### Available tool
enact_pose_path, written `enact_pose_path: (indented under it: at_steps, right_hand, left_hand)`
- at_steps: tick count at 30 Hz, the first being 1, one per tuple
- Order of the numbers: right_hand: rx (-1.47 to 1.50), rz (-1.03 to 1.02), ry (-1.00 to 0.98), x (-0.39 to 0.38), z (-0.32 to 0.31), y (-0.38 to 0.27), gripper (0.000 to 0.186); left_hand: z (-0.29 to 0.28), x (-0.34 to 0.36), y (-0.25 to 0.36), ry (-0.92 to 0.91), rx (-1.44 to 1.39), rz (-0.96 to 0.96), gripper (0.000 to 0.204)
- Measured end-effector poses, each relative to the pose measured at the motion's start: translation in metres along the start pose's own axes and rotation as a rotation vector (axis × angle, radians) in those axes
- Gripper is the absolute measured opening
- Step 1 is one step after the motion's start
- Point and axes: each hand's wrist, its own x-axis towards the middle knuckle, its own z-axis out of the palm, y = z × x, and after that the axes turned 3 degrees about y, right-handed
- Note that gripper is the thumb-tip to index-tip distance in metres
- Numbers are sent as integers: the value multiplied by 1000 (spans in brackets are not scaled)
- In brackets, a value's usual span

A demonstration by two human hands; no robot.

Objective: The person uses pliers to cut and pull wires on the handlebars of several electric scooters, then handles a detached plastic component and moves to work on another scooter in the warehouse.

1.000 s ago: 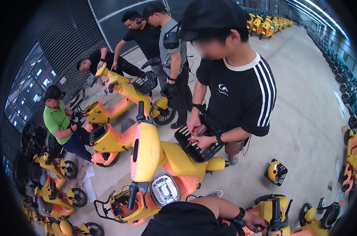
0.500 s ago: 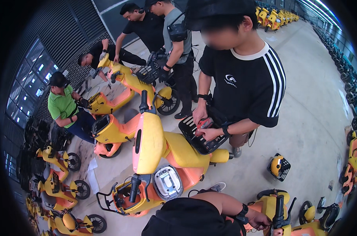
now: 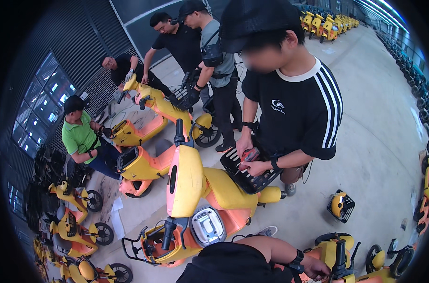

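Note:
In the lower right my left arm reaches out of a black sleeve, with a dark band at the wrist. My left hand point(image 3: 317, 269) has its fingers bent together beside the handlebar grip point(image 3: 340, 257) of a yellow and orange scooter; what they pinch is too small to make out. My right hand is out of sight. A larger yellow and orange scooter point(image 3: 188, 179) stands in front of me, with a grey and white oblong part point(image 3: 208, 226) on its footboard. Across it, a co-worker in a striped black shirt holds a red hand tool point(image 3: 250, 158) over a black basket point(image 3: 264, 181).
Another black basket point(image 3: 347, 214) with a yellow part in it lies on the floor at the right. Several people gather around a tilted scooter point(image 3: 169, 106) at the back left. More small scooters point(image 3: 77, 231) stand along the left; a long yellow row point(image 3: 330, 26) is far back.
The view has shifted slightly, moving most things down and right in the picture. The crouching person at the back has raised their head. My left hand stays beside the handlebar.

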Motion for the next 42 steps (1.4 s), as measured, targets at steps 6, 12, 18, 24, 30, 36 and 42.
enact_pose_path:
  at_steps: [6,12,18,24,30,36,42]
  right_hand:
    - [-246,12,40,-1,-14,39,43]
    - [-815,-235,6,-18,-5,8,58]
    - [-766,-318,118,-1,20,-21,64]
    - [-927,-378,139,-2,1,-26,59]
    - [-949,-383,120,-5,-7,-26,60]
    - [-814,-333,180,-7,6,-28,62]
    - [-701,-151,151,-15,29,-36,62]
  left_hand:
    - [21,15,20,253,-1087,-497,19]
    - [28,11,-5,97,-1202,-353,12]
    - [13,-10,-10,133,-1201,-280,12]
    - [9,-1,6,68,-1169,-381,20]
    - [7,1,5,30,-1152,-394,36]
    - [2,-5,13,56,-1124,-447,26]
    - [-3,-6,41,131,-1050,-511,24]
